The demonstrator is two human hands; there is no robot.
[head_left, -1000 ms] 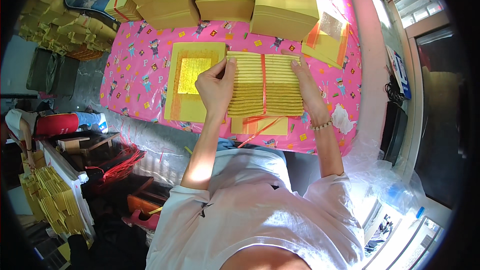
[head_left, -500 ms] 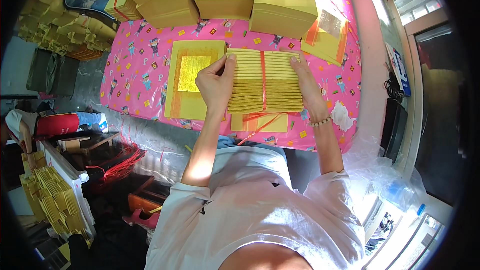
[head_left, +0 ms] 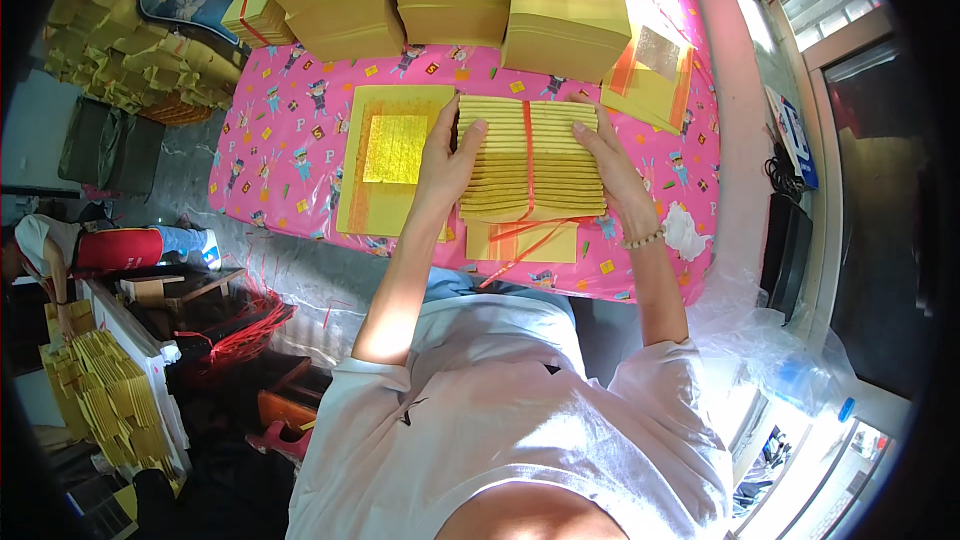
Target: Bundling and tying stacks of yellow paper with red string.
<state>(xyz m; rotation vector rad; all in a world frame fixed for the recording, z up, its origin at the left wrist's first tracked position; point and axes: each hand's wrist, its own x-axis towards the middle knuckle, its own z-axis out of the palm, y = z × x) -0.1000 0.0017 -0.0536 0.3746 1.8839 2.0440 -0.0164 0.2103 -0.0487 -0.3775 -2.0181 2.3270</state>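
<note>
A thick bundle of folded yellow paper [head_left: 490, 165], its folded edges stacked in rows, is held between my two hands over the near side of the table. Around its middle runs a red plastic strap [head_left: 529, 140], with loose ends trailing below toward me. My left hand [head_left: 447, 162] grips the left side, thumb on the front. On the opposite side my right hand [head_left: 612, 165] closes on the edge, a beaded bracelet at its wrist. Partly covered beneath the bundle lies a yellow sheet [head_left: 557, 244] with orange streaks. Left of it rests a yellow sheet with a gold square [head_left: 358, 210].
Tall stacks of yellow paper [head_left: 560, 50] line the table's far side. Another orange-marked sheet [head_left: 640, 90] lies at the right, and crumpled white tissue [head_left: 686, 232] sits on the pink patterned tablecloth [head_left: 270, 170]. A person [head_left: 110, 248] works at the left beside yellow bundles [head_left: 110, 390].
My left hand has shifted from pinching the upper left corner to lying along the bundle's left side. My right hand's thumb has moved inward onto the front. The bundle looks more squared up.
</note>
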